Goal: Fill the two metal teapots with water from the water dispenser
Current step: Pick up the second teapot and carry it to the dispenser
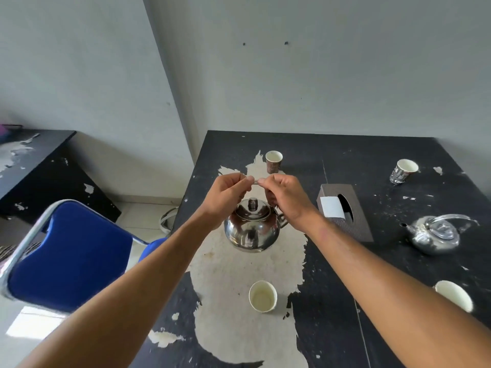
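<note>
A shiny metal teapot (251,232) with its lid on hangs just above the worn black table (332,301), near the middle. Both hands pinch its thin wire handle from above. My left hand (225,195) grips the handle's left part and my right hand (285,196) grips its right part, thumbs almost touching. A second metal teapot (434,235) stands on the table at the right, lid on, handle raised, spout pointing left. No water dispenser is in view.
Paper cups stand on the table: one behind the hands (273,162), one far right back (403,171), one near the front (263,296), one at the right edge (454,294). A tissue box (345,211) lies right of the held teapot. A blue chair (71,251) stands left.
</note>
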The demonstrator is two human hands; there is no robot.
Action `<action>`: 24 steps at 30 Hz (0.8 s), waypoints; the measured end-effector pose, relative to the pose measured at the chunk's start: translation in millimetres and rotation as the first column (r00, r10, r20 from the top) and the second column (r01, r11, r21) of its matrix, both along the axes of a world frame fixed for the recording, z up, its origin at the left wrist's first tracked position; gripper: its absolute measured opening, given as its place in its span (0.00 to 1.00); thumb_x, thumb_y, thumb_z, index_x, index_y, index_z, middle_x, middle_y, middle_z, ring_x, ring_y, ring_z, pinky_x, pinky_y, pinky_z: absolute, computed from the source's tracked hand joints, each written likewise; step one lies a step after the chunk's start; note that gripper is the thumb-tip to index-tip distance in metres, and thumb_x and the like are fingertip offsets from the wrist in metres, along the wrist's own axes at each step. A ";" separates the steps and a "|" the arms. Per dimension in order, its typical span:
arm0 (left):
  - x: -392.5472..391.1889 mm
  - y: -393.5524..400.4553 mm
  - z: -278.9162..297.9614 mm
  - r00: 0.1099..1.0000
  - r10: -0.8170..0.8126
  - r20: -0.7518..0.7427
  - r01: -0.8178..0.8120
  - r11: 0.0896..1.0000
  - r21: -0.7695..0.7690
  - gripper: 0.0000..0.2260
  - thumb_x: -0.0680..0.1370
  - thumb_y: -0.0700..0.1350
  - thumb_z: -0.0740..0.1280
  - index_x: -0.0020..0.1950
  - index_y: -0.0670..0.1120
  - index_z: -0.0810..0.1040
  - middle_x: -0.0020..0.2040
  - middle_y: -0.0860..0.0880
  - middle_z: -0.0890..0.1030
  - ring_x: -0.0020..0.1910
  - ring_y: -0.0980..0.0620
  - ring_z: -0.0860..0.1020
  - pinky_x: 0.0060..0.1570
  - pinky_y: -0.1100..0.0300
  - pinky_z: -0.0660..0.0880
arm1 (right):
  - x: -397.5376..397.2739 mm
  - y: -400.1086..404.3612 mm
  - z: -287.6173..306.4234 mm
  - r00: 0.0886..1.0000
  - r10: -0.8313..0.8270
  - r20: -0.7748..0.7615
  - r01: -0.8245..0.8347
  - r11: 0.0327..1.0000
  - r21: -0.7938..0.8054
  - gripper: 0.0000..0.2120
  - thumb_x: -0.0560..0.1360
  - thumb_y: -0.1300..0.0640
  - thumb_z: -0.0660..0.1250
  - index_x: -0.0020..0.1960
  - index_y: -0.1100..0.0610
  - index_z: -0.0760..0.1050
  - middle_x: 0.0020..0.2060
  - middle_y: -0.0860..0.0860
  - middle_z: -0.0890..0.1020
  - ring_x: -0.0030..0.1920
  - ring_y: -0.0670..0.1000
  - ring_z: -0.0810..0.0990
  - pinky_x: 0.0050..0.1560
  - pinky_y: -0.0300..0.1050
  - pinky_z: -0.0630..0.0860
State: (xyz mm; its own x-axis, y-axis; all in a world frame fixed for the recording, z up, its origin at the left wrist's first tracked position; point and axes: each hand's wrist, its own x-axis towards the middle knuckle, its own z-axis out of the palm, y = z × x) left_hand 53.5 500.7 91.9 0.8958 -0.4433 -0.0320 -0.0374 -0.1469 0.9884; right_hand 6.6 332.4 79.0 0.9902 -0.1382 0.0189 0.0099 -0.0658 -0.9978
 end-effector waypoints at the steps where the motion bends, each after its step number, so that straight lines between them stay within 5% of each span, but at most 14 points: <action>1: -8.7 3.7 9.3 1.000 0.002 0.005 -0.002 1.000 -0.015 0.16 0.84 0.47 0.67 0.41 0.38 0.78 0.35 0.41 0.70 0.32 0.52 0.65 0.36 0.56 0.62 | -8.7 3.0 8.4 1.000 0.002 0.017 -0.003 1.000 0.012 0.25 0.73 0.44 0.71 0.37 0.68 0.73 0.28 0.51 0.69 0.32 0.49 0.66 0.35 0.45 0.65; 9: -73.7 46.8 59.7 1.000 0.021 0.009 -0.020 0.995 -0.098 0.17 0.75 0.59 0.71 0.33 0.49 0.79 0.31 0.46 0.69 0.30 0.53 0.63 0.31 0.61 0.61 | -68.2 41.4 63.5 0.989 0.109 0.098 -0.112 0.993 0.033 0.18 0.78 0.51 0.70 0.38 0.64 0.76 0.27 0.51 0.69 0.30 0.47 0.65 0.33 0.37 0.68; 15: -110.4 91.8 82.5 0.994 0.105 0.034 -0.100 0.988 -0.121 0.15 0.75 0.57 0.71 0.33 0.50 0.79 0.29 0.51 0.71 0.30 0.54 0.64 0.34 0.60 0.62 | -90.0 83.7 88.3 0.975 0.197 0.106 -0.200 0.980 0.017 0.16 0.79 0.55 0.70 0.40 0.66 0.76 0.25 0.48 0.69 0.28 0.44 0.66 0.32 0.35 0.68; 20: -125.3 151.5 88.8 0.980 0.196 0.045 -0.191 0.978 -0.085 0.17 0.83 0.46 0.68 0.33 0.49 0.78 0.28 0.52 0.71 0.28 0.56 0.66 0.31 0.65 0.64 | -91.2 140.7 96.5 0.948 0.303 0.100 -0.305 0.952 0.007 0.14 0.80 0.57 0.69 0.36 0.58 0.76 0.25 0.44 0.73 0.27 0.41 0.70 0.31 0.34 0.70; 24: -129.2 215.0 87.8 0.961 0.272 0.047 -0.269 0.961 -0.056 0.16 0.83 0.45 0.67 0.36 0.44 0.77 0.29 0.50 0.71 0.28 0.55 0.67 0.32 0.65 0.66 | -84.5 202.7 97.9 0.919 0.383 0.097 -0.384 0.923 -0.005 0.18 0.79 0.55 0.69 0.41 0.69 0.73 0.30 0.56 0.71 0.32 0.53 0.68 0.36 0.45 0.69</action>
